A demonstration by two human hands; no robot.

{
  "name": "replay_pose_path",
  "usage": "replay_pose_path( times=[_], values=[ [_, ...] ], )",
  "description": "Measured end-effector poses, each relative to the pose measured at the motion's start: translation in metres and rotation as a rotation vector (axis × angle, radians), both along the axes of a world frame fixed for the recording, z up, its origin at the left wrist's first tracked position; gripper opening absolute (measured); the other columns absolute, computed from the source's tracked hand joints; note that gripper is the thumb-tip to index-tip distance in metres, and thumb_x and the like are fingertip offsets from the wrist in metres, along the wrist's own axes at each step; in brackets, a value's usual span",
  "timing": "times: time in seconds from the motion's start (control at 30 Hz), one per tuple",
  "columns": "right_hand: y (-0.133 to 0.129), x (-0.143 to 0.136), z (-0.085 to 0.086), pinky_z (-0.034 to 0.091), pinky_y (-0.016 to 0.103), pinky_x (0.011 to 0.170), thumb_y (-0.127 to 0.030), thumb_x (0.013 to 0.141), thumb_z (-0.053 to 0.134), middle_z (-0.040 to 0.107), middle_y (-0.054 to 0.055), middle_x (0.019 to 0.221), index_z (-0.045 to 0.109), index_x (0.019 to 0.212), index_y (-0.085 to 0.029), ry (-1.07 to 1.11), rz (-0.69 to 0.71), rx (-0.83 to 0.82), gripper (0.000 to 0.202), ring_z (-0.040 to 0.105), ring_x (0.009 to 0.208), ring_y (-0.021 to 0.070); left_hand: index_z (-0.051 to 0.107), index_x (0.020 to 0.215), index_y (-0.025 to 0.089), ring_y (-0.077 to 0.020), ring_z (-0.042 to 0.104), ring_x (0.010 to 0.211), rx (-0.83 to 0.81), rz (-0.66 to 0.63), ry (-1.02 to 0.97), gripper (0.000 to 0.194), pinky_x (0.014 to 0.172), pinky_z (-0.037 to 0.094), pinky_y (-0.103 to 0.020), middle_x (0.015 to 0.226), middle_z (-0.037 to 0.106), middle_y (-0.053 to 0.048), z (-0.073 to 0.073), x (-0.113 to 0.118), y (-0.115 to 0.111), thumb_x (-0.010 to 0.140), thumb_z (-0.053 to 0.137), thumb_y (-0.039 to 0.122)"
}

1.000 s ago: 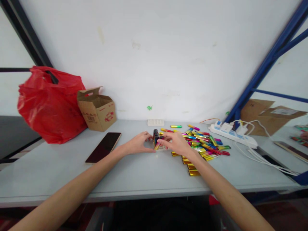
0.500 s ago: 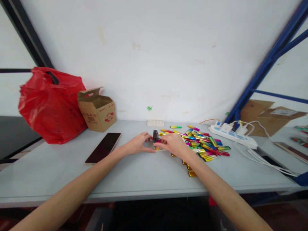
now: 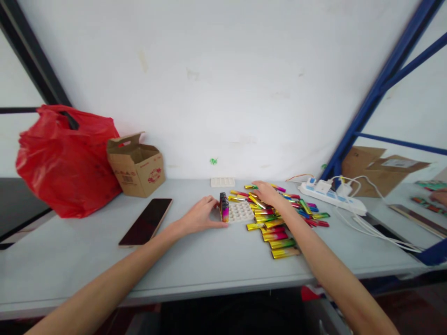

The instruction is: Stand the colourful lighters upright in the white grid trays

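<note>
Currently, loose lighters (image 3: 275,236) lie right of the white tray (image 3: 242,211), foremost ones lengthwise roughly along the counter's (image 3: 195,265) front edge; right hand (image 3: 267,193) nearer, over their back-edge side, fingers curled, grip indeterminable. Left hand (image 3: 200,215) half-open, thumb and fingers bracketing upright lighters (image 3: 224,211) at the tray's left end; contact unclear.

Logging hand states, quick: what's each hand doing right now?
Left hand: open, beside the upright lighters.
Right hand: at the loose lighters; grip can't be told.

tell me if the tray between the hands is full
Partly filled: the tray holds lighters upright along its left side; bare cells show.
</note>
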State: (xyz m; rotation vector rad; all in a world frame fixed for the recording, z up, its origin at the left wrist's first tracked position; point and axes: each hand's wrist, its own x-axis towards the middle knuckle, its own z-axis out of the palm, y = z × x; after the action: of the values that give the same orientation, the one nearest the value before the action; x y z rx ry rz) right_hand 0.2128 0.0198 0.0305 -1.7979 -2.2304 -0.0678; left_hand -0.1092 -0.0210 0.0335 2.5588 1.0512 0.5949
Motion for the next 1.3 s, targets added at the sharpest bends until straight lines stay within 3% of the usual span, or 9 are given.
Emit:
replay_pose_path(
  times=[0.23,0.4,0.5,0.6,0.73,0.83,1.07,1.17,1.3],
  values=[
    [0.012,-0.002,0.012,0.051,0.034,0.099,-0.015,0.095,0.066,0.078,0.016,0.113,0.077,0.116,-0.012,-0.031,-0.01,-0.057,0.024,0.071,0.111,0.0278,0.067,0.108,0.019,-0.0313,0.065,0.099,-0.075,-0.098,0.056,0.066,0.091,0.054,-0.041,0.109,0.067,-0.01,0.014,-0.016,0.007,0.071,0.079,0.072],
    [0.003,0.001,0.024,0.048,0.033,0.101,-0.014,0.103,0.049,0.074,0.019,0.117,0.074,0.119,-0.01,0.047,-0.014,0.024,0.029,0.07,0.11,0.0241,0.07,0.107,0.019,-0.031,0.066,0.102,-0.1,-0.15,0.054,0.06,0.093,0.054,-0.042,0.111,0.067,-0.009,0.019,-0.022,0.007,0.073,0.079,0.067],
    [-0.008,-0.005,0.036,0.053,0.034,0.088,-0.024,0.105,0.047,0.075,0.01,0.094,0.069,0.125,-0.012,0.378,0.026,0.062,0.032,0.071,0.083,0.0195,0.069,0.11,0.018,-0.0311,0.066,0.103,-0.079,-0.134,0.048,0.062,0.095,0.054,-0.043,0.113,0.067,-0.011,0.015,-0.02,0.006,0.072,0.081,0.065],
    [-0.019,-0.019,0.042,0.055,0.033,0.077,-0.038,0.096,0.065,0.074,0.003,0.084,0.072,0.117,-0.016,0.812,0.115,0.068,0.031,0.066,0.066,0.0158,0.067,0.114,0.016,-0.0334,0.065,0.107,-0.056,-0.092,0.064,0.071,0.098,0.053,-0.045,0.116,0.067,-0.013,0.01,-0.015,0.006,0.069,0.083,0.068],
    [-0.029,-0.043,0.036,0.056,0.032,0.086,-0.04,0.07,0.088,0.076,0.004,0.094,0.075,0.105,-0.019,1.42,0.192,-0.045,0.043,0.069,0.085,0.0163,0.066,0.113,0.017,-0.0341,0.065,0.107,-0.052,-0.066,0.057,0.074,0.096,0.054,-0.045,0.115,0.067,-0.013,0.007,-0.012,0.007,0.068,0.082,0.074],
    [-0.033,-0.056,0.03,0.056,0.03,0.087,-0.042,0.063,0.094,0.076,0.005,0.104,0.076,0.103,-0.02,1.639,0.219,-0.155,0.049,0.069,0.094,0.0169,0.066,0.112,0.019,-0.033,0.065,0.105,-0.047,-0.072,0.054,0.074,0.097,0.053,-0.044,0.114,0.067,-0.011,0.008,-0.013,0.008,0.068,0.081,0.076],
    [-0.052,-0.07,0.035,0.057,0.029,0.072,-0.063,0.085,0.075,0.066,-0.002,0.08,0.064,0.106,-0.025,1.563,0.393,-0.345,0.045,0.064,0.07,0.0133,0.065,0.109,0.019,-0.0324,0.065,0.103,-0.047,-0.074,0.071,0.071,0.095,0.053,-0.042,0.111,0.065,-0.009,0.009,-0.013,0.007,0.069,0.08,0.076],
    [-0.057,-0.077,0.034,0.044,0.022,0.051,-0.069,0.09,0.065,0.047,-0.01,0.063,0.056,0.108,-0.028,1.445,0.402,-0.378,0.045,0.043,0.049,0.0092,0.064,0.111,0.019,-0.0323,0.065,0.103,-0.055,-0.073,0.075,0.072,0.095,0.053,-0.042,0.112,0.065,-0.009,0.009,-0.013,0.007,0.07,0.08,0.076],
    [-0.058,-0.086,0.028,0.027,0.022,0.048,-0.073,0.093,0.053,0.034,-0.008,0.06,0.056,0.086,-0.024,1.147,0.249,-0.129,0.05,0.031,0.051,0.0101,0.064,0.112,0.019,-0.0323,0.065,0.105,-0.046,-0.072,0.076,0.072,0.096,0.052,-0.042,0.112,0.065,-0.009,0.008,-0.013,0.008,0.071,0.08,0.076]
  ],
)
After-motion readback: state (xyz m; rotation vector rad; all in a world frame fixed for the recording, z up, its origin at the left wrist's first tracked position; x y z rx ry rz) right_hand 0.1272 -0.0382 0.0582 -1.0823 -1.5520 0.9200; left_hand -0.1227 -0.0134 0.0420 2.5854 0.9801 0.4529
